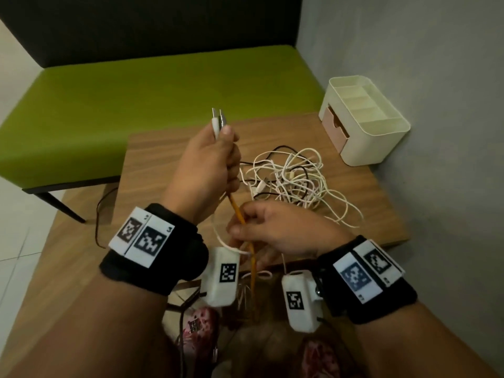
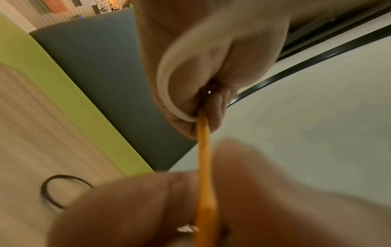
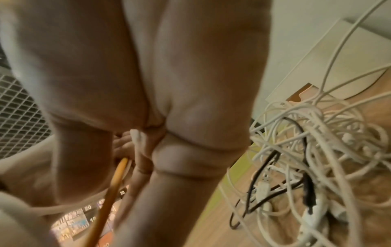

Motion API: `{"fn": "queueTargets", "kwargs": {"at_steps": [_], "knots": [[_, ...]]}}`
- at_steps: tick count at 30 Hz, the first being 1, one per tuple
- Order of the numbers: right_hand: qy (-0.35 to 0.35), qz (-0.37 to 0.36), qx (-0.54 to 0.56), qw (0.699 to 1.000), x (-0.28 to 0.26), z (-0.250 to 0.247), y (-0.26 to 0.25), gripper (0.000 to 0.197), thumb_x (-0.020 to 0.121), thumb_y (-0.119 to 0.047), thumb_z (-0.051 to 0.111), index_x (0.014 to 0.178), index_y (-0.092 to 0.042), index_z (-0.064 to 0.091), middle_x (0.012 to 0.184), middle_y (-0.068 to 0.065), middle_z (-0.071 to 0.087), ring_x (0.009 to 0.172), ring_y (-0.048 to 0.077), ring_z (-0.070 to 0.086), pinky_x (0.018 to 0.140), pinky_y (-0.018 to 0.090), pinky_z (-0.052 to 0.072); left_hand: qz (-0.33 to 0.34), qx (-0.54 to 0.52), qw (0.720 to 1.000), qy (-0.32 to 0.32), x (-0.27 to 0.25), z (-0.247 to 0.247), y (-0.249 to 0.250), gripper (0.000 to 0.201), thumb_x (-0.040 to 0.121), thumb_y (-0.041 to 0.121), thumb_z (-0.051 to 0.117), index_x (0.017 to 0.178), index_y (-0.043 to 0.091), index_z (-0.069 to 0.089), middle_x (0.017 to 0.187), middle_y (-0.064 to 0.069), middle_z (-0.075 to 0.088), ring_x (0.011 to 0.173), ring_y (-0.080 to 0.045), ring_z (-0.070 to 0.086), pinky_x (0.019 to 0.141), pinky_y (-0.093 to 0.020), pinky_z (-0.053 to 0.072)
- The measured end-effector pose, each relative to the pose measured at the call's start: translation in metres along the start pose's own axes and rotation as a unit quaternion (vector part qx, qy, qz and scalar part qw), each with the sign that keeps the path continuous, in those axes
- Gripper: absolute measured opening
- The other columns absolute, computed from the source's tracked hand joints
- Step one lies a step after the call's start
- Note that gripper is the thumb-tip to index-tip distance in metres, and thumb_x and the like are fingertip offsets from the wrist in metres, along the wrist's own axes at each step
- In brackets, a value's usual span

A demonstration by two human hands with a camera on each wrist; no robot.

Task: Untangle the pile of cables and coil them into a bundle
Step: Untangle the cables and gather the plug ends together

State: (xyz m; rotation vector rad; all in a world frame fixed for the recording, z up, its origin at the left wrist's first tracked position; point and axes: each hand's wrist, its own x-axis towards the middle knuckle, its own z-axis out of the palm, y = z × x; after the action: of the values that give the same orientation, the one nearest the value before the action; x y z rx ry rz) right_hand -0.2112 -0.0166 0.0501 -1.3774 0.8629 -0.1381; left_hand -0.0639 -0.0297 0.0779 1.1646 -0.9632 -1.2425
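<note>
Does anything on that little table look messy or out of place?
Yes: the cable pile is still a knot of white and black leads, and one black cable droops over the table's left edge.

A low wooden table [image 1: 169,148] with a brown grain top is standing in the corner, its right side lying close to a plain grey wall [image 1: 436,77]. A cream plastic desk organiser [image 1: 379,137] with open compartments and a pale pink drawer is sitting at the table's far right corner. Behind the table, a bench with a lime-green padded seat [image 1: 136,91] and a dark backrest [image 1: 136,20] is standing on black legs. Pale floor tiles [image 1: 13,214] are showing at the left. Soft, dim light is falling evenly.
</note>
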Motion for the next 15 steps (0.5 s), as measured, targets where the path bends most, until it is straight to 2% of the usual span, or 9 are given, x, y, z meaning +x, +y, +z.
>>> {"fn": "queueTargets", "kwargs": {"at_steps": [3,5,7,9,12,15], "knots": [[0.070,0.003,-0.024,0.997,0.002,-0.009,0.012,0.021,0.093,-0.024,0.066,0.105,-0.007,0.064,0.103,0.014,0.071,0.092,0.021,0.072,0.084,0.053,0.059,-0.061,-0.055,0.997,0.004,0.003,-0.007,-0.017,0.045,0.104,0.050,0.029,0.087,0.015,0.051,0.055,0.006,0.026,0.042,-0.007,0.016,0.045,-0.024,0.011],[0.138,0.001,-0.057,0.989,0.003,-0.018,0.020,0.018,0.091,-0.028,0.068,0.099,-0.011,0.067,0.096,0.007,0.073,0.095,0.024,0.071,0.088,0.054,0.057,-0.088,-0.057,0.994,0.011,0.005,-0.010,-0.032,0.059,0.102,0.058,0.021,0.082,0.013,0.055,0.053,0.007,0.027,0.042,-0.008,0.017,0.046,-0.026,0.012],[0.200,0.015,-0.156,0.967,0.003,-0.026,0.023,0.014,0.090,-0.035,0.068,0.095,-0.023,0.070,0.093,-0.005,0.071,0.091,0.017,0.068,0.088,0.043,0.056,-0.099,-0.045,0.994,0.032,0.008,-0.010,-0.045,0.061,0.103,0.056,0.019,0.081,0.012,0.055,0.051,0.008,0.028,0.041,-0.007,0.018,0.042,-0.023,0.016],[0.236,0.046,-0.229,0.943,0.004,-0.031,0.024,0.013,0.091,-0.037,0.067,0.101,-0.028,0.069,0.100,-0.010,0.067,0.090,0.008,0.062,0.082,0.030,0.052,-0.097,-0.035,0.993,0.048,0.013,-0.007,-0.052,0.055,0.105,0.050,0.021,0.082,0.012,0.053,0.050,0.008,0.029,0.041,-0.007,0.021,0.042,-0.022,0.020],[0.287,0.067,-0.280,0.914,0.009,-0.036,0.026,0.023,0.093,-0.034,0.065,0.115,-0.026,0.065,0.111,-0.006,0.064,0.096,0.012,0.059,0.083,0.027,0.048,-0.087,-0.004,0.995,0.044,0.021,-0.001,-0.055,0.045,0.107,0.040,0.024,0.087,0.010,0.051,0.053,0.007,0.032,0.043,-0.007,0.024,0.044,-0.023,0.023],[0.340,0.032,-0.316,0.885,0.013,-0.040,0.025,0.022,0.094,-0.028,0.064,0.114,-0.022,0.065,0.110,-0.004,0.063,0.098,0.012,0.056,0.083,0.027,0.047,-0.079,0.029,0.995,0.053,0.028,-0.001,-0.055,0.038,0.108,0.033,0.027,0.091,0.009,0.052,0.058,0.004,0.038,0.047,-0.008,0.034,0.047,-0.022,0.031]]}}
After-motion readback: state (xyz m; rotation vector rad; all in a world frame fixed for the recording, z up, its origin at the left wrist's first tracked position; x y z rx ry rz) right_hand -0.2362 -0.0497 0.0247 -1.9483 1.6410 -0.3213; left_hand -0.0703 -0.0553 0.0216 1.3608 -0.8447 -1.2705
